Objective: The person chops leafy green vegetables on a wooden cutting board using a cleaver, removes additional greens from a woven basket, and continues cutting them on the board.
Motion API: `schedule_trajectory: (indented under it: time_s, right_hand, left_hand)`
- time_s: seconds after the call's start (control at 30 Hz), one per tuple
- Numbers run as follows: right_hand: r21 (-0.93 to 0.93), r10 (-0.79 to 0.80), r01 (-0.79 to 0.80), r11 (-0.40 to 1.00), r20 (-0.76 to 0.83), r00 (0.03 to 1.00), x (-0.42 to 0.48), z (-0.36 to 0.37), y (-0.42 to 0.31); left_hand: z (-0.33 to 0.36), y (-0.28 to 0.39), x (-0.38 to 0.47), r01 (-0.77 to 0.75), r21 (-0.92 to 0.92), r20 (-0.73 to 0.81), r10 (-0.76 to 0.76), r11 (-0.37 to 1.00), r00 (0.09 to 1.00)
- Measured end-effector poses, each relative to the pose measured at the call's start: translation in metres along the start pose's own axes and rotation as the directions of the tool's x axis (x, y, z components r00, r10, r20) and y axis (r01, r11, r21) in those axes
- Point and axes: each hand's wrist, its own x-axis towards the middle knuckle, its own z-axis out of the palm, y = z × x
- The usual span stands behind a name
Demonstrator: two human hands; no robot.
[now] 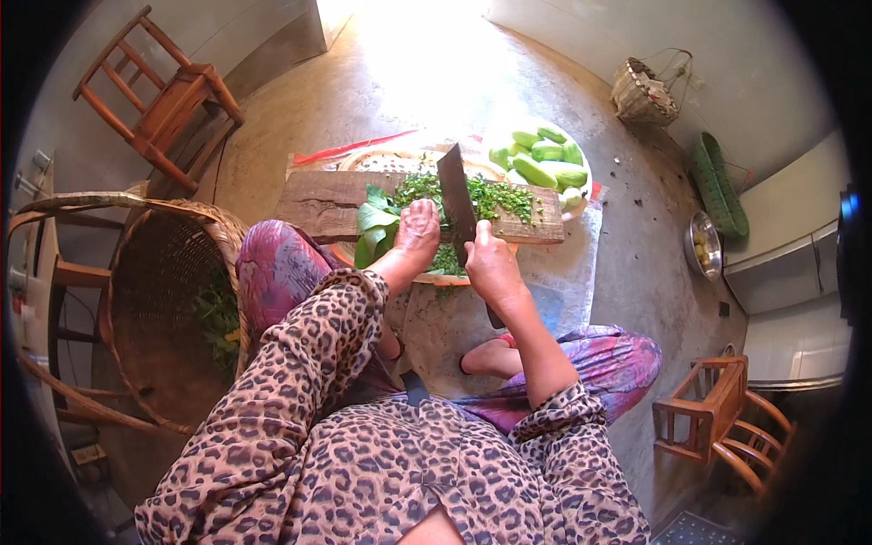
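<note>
My right hand [492, 267] grips the handle of a broad cleaver [456, 197], whose dark blade stands across a wooden board [313, 204]. Left of the blade, my left hand [417, 235] presses a bunch of green leaves [376, 221] on the board; the broad leaves hang over its near edge. Finely chopped greens [504, 199] lie on the board to the right of the blade, and more lie behind my left hand. Beneath the board is an orange-rimmed basin [443, 279] with chopped greens in it. My fingertips are partly hidden among the leaves.
Pale green gourds [545, 160] fill a round container beyond the board's right end. At my left stands a large wicker basket [163, 286] holding leafy greens. Wooden chairs [163, 116] stand at the upper left and lower right. A metal bowl [704, 245] sits by the right wall.
</note>
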Motion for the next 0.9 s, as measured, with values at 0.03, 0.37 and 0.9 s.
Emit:
schedule_trajectory:
  time_s: [0.03,0.37,0.9]
  right_hand:
    - [-0.037,-0.017,0.019,0.999,0.054,0.998,0.0,-0.002,-0.002]
    - [-0.051,0.049,-0.037,0.998,0.278,0.959,0.014,-0.011,-0.005]
    - [-0.121,-0.013,0.021,0.992,0.064,0.998,0.015,0.013,0.012]
  left_hand:
    - [0.0,0.0,0.0,0.019,-0.02,0.015,-0.019,1.0,1.0]
    - [-0.017,0.008,-0.003,0.256,-0.378,-0.002,-0.277,0.89,0.961]
    - [-0.015,-0.005,-0.009,0.11,0.24,-0.304,-0.033,0.964,0.952]
